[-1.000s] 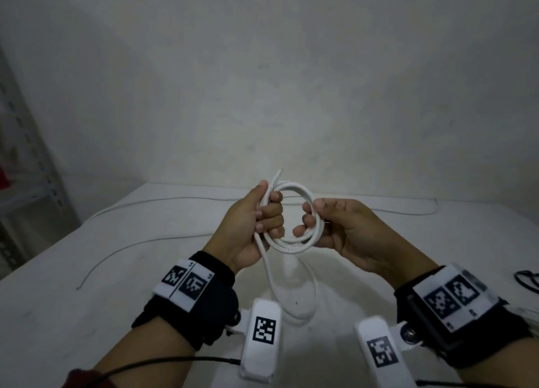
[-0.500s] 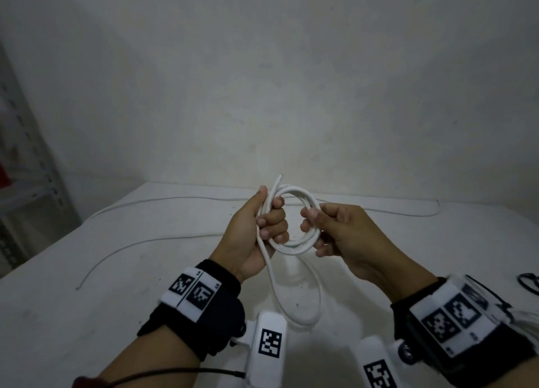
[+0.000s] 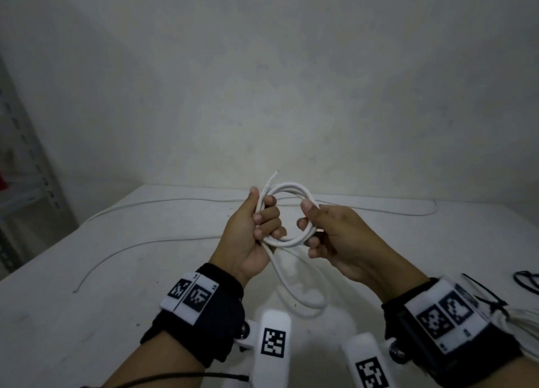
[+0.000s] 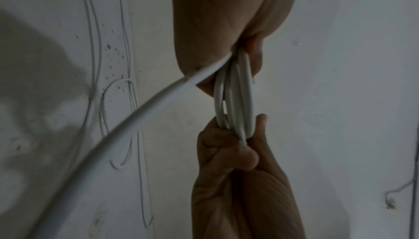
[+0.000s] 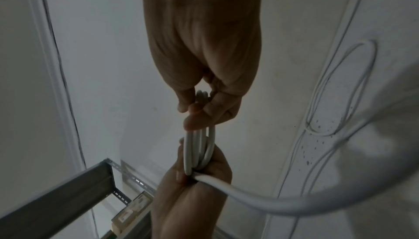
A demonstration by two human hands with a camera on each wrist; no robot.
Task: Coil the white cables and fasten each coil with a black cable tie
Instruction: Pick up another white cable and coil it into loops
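Observation:
A white cable coil of several turns is held upright above the table between both hands. My left hand grips the coil's left side, thumb up along it, and the cut cable end sticks out above the thumb. My right hand pinches the coil's right side between thumb and curled fingers. The loose tail drops from the left fist and loops on the table. The left wrist view shows the coil edge-on; so does the right wrist view. Black cable ties lie at the right edge.
Two more thin white cables run across the white table behind and to the left of my hands. A grey metal shelf stands off the table's left side. A white bundle lies beside my right wrist.
The right hand has shifted its hold round the coil's right side. Both hands and the coil have lifted slightly. The left hand keeps its grip.

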